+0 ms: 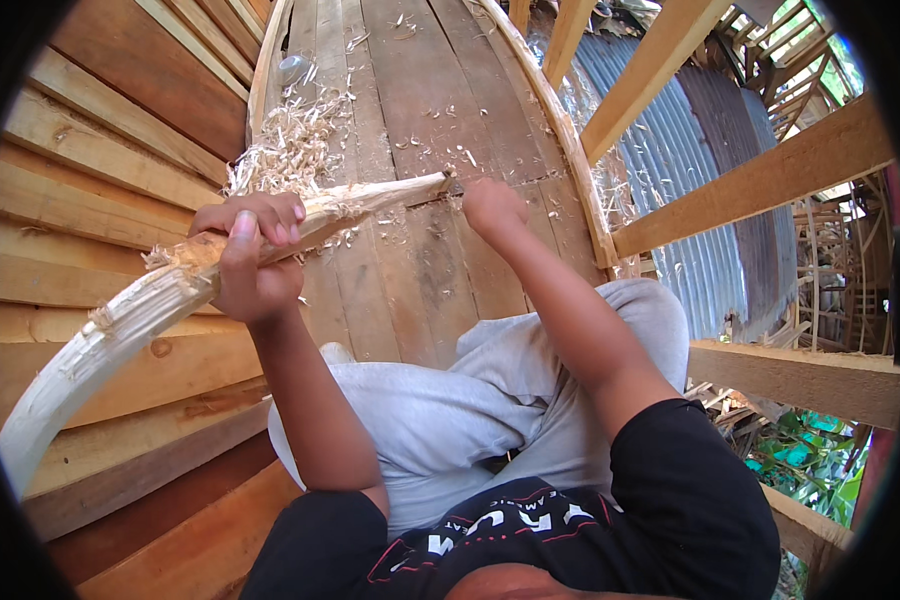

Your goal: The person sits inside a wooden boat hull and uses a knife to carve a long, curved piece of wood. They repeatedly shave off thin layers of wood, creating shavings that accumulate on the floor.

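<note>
A long, peeled wooden pole [80, 355] runs from the lower left to the middle of the view, bending as it goes, with rough, partly shaved patches along it. My left hand [255, 255] is wrapped round the pole, its thumb lying over the top. Close beside the pole's far tip, my right hand [494, 208] is closed in a fist. A small dark bit shows between that fist and the tip; whatever the fist holds is hidden from this side.
Curled wood shavings [290, 145] are heaped on the plank floor [440, 90], with a small round clear object [292, 70] behind them. Board walling [110, 215] rises on the left. Wooden rails [760, 180] and corrugated metal sheets [670, 150] lie to the right. My crossed legs [440, 400] are below.
</note>
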A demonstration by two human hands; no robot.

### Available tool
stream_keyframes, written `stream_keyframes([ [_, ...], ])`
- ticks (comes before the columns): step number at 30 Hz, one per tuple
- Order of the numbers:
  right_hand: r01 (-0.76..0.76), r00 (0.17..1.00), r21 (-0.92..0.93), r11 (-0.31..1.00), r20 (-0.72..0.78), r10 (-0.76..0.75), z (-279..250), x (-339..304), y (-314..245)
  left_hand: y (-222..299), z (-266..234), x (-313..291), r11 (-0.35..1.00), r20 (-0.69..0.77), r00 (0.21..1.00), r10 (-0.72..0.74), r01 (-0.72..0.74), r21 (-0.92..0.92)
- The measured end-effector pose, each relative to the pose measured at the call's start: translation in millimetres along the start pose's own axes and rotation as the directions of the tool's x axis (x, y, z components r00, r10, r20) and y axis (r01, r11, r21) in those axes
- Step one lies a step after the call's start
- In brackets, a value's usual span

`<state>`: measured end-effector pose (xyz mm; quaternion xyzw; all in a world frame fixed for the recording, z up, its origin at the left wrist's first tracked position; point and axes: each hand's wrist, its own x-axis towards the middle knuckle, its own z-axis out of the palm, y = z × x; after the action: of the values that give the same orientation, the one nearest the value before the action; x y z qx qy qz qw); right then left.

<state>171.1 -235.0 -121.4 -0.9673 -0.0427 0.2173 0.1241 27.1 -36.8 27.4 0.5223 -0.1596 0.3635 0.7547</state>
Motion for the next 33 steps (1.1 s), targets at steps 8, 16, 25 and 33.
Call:
stream_keyframes([
  [8,0.025,0.999,0.046,0.999,-0.024,-0.024,-2.1,30.0,-18.7,-5.7,16.4,7.6,0.994,-0.346,0.938,0.002,0.036,0.104],
  [16,0.016,0.999,-0.05,0.999,-0.038,-0.018,-3.7,13.7,11.9,-5.8,20.4,2.3,0.992,-0.349,0.937,0.033,0.012,0.128],
  [25,-0.123,0.991,0.136,0.983,0.066,0.115,6.9,71.4,7.6,-6.3,13.6,2.8,0.998,-0.296,0.954,0.044,-0.027,0.059],
  [33,0.019,0.999,0.089,0.996,-0.036,-0.016,11.1,77.3,31.8,16.1,2.5,8.5,0.999,-0.342,0.94,-0.016,0.027,0.027],
])
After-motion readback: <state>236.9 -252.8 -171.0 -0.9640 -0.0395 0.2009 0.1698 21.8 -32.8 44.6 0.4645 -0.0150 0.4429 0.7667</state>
